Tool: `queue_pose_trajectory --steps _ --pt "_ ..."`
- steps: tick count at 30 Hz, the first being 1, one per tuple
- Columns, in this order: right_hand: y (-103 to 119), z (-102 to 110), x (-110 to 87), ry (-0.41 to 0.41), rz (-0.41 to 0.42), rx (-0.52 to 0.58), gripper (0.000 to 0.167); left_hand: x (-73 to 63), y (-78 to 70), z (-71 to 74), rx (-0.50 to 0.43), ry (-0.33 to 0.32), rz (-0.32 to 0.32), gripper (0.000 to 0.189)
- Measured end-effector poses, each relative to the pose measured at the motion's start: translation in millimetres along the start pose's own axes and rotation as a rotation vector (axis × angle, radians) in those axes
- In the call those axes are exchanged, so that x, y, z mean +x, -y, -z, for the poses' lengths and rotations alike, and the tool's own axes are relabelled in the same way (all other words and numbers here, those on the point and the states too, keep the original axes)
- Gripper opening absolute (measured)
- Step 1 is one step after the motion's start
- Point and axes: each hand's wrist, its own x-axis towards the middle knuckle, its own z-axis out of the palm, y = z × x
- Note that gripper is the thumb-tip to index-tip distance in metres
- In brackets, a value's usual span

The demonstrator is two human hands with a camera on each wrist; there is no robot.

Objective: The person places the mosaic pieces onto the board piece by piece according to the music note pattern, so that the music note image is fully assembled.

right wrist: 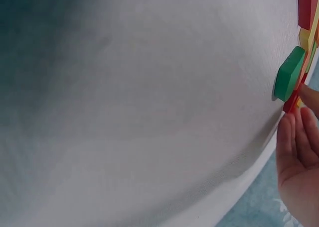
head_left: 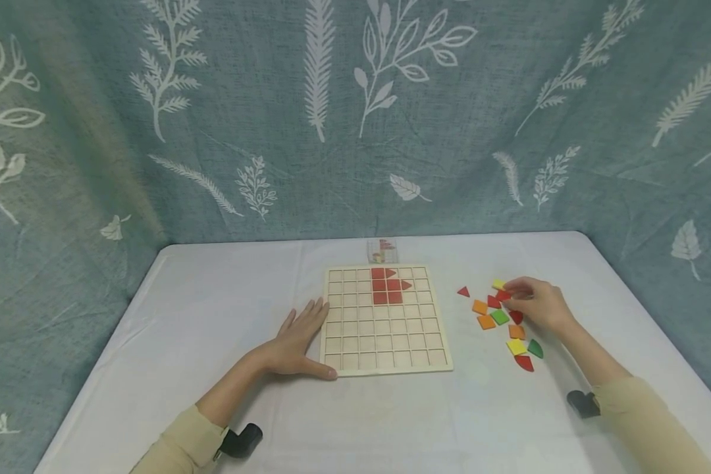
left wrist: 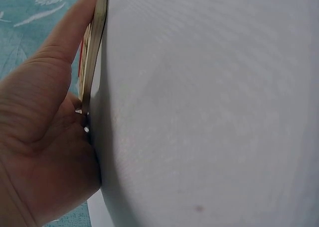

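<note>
My left hand (head_left: 291,342) lies spread at the left edge of a wooden grid board (head_left: 367,362), its thumb at the near left corner. In the left wrist view the thumb (left wrist: 60,38) runs along the board's edge. Red square tiles (head_left: 379,285) and two red triangles (head_left: 407,285) sit in the board's upper cells. To the right of the board, my right hand (head_left: 539,304) pinches a red tile (head_left: 501,296) between thumb and fingers among loose pieces. The fingers partly cover that tile, so its full shape is hidden.
Around the right hand lie orange squares (head_left: 486,322), a green square (head_left: 500,317), a yellow square (head_left: 517,347), a green quarter-round (head_left: 535,349) and a red one (head_left: 525,363). A loose red triangle (head_left: 463,291) lies nearer the board. A small picture card (head_left: 374,253) lies behind the board.
</note>
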Motion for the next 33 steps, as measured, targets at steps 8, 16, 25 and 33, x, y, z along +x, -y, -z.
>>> queue_pose_trajectory --steps 8,16,25,33 --pt "14 -7 -0.6 0.022 -0.017 0.156 0.046 0.5 0.4 0.1 0.004 0.004 -0.002 0.127" --pt "44 -29 9.1 0.076 0.014 0.277 0.042 0.0 -0.7 1.0 0.005 0.004 0.006 0.128" --pt "92 -66 23.2 0.132 0.186 0.192 0.029 0.8 0.2 0.7 0.009 0.0 0.018 0.129" --pt "106 -84 36.2 0.153 0.365 0.083 0.013 0.4 -1.2 0.6 0.009 0.011 0.01 0.127"
